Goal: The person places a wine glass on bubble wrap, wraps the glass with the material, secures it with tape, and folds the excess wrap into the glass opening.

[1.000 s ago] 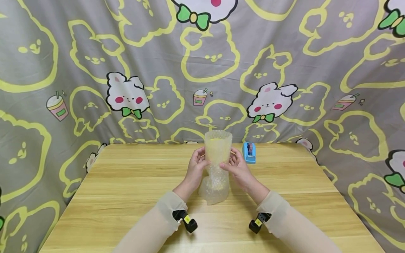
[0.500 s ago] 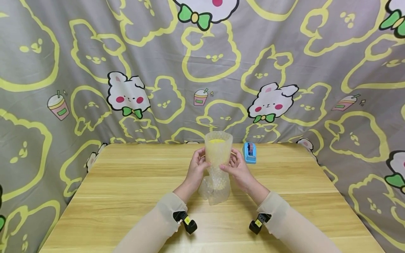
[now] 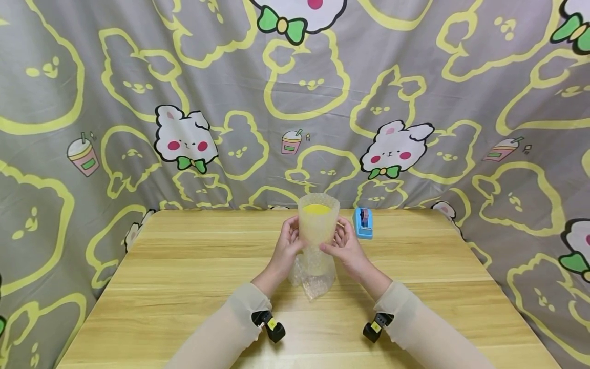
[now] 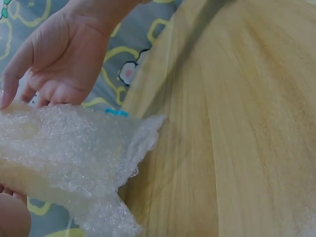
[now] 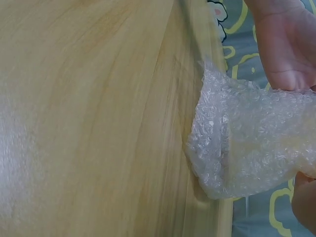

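A roundish yellow object (image 3: 316, 209) stands upright inside a tube of bubble wrap (image 3: 319, 225); only its flat top shows plainly, and its kind is hidden. My left hand (image 3: 287, 249) grips the wrapped object from the left, thumb at the front and fingers round the side. Facing it, my right hand (image 3: 349, 250) grips the right side the same way. Below the hands, the loose lower end of the wrap is crumpled, and its ragged edge shows in the left wrist view (image 4: 98, 163) and right wrist view.
A blue tape dispenser (image 3: 363, 223) with a roll of tape stands near the table's back edge, right of the right hand. The wooden table (image 3: 184, 287) reaches a patterned curtain (image 3: 249, 92) behind. Black cameras are strapped at both wrists.
The upper end of the wrapped object has tipped slightly toward me, so more of the yellow top shows. The loose lower wrap has shifted and crumpled. Both hands keep their hold.
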Demonstrator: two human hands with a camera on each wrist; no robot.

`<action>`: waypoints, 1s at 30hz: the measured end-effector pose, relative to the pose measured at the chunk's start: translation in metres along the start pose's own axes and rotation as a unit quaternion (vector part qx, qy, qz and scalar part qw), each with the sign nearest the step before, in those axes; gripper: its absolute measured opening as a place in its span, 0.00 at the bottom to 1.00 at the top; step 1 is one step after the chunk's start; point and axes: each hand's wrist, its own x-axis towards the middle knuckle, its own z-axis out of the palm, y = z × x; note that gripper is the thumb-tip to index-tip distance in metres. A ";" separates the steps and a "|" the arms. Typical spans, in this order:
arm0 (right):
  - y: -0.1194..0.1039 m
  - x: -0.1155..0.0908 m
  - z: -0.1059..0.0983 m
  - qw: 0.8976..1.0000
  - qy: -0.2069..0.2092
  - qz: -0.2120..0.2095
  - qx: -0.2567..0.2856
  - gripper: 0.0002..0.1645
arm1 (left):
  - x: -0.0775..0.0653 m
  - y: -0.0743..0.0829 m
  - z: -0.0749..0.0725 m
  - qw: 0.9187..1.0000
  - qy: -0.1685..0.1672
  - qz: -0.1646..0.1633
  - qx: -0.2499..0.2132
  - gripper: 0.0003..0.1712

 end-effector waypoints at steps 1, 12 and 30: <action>0.000 0.000 0.000 1.000 0.001 -0.002 0.000 0.53 | 0.000 -0.001 0.000 1.000 -0.006 0.005 0.007 0.41; 0.002 -0.001 0.000 1.000 -0.003 -0.018 -0.019 0.56 | 0.003 0.002 0.002 0.994 -0.014 0.010 0.105 0.49; -0.002 -0.003 0.004 0.999 -0.021 -0.040 -0.020 0.57 | 0.008 0.009 0.006 0.996 0.001 0.026 0.080 0.45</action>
